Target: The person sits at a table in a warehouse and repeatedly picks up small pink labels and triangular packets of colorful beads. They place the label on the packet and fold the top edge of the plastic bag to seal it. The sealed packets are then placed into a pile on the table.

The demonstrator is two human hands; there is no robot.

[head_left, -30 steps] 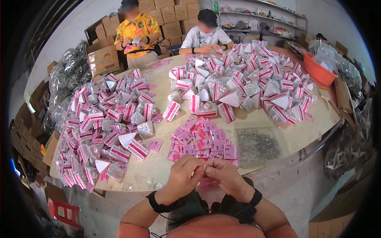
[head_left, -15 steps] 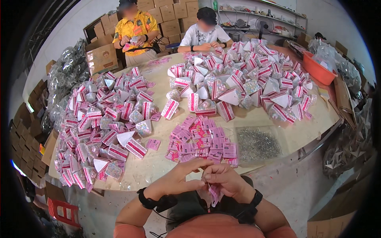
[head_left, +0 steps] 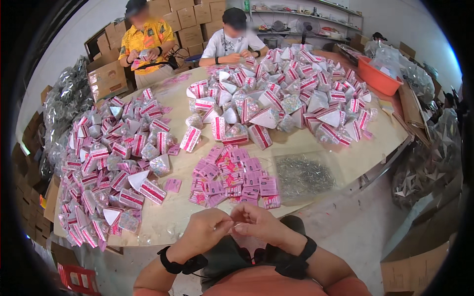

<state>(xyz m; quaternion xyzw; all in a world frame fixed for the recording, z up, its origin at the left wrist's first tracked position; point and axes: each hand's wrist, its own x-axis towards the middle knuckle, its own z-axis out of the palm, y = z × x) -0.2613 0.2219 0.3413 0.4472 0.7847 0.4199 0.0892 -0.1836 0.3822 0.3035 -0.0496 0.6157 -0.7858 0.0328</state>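
Observation:
My left hand (head_left: 210, 228) and my right hand (head_left: 259, 225) meet in front of me, just off the table's near edge. Left fingers and thumb are pinched together, touching the fingertips of the right hand, which is curled with its thumb pressed in. Whatever lies between them is too small and covered to name. Closest to both hands is a loose pile of pink printed cards (head_left: 232, 172). Beside it, on the right, a flat clear plastic bag (head_left: 316, 193) bears a heap of small metal pins (head_left: 306, 172).
Wedge-shaped packs with pink-and-white bands form a left heap (head_left: 118, 153) and a larger far-right heap (head_left: 276, 101) on the wooden table (head_left: 173, 212). Two people work across it. An orange basin (head_left: 377, 76) stands far right; a red stool (head_left: 79, 278) is low left.
The pink card that hung below my fingers is no longer plainly visible. My left hand has turned and closed into a pinch. The whole view has shifted slightly.

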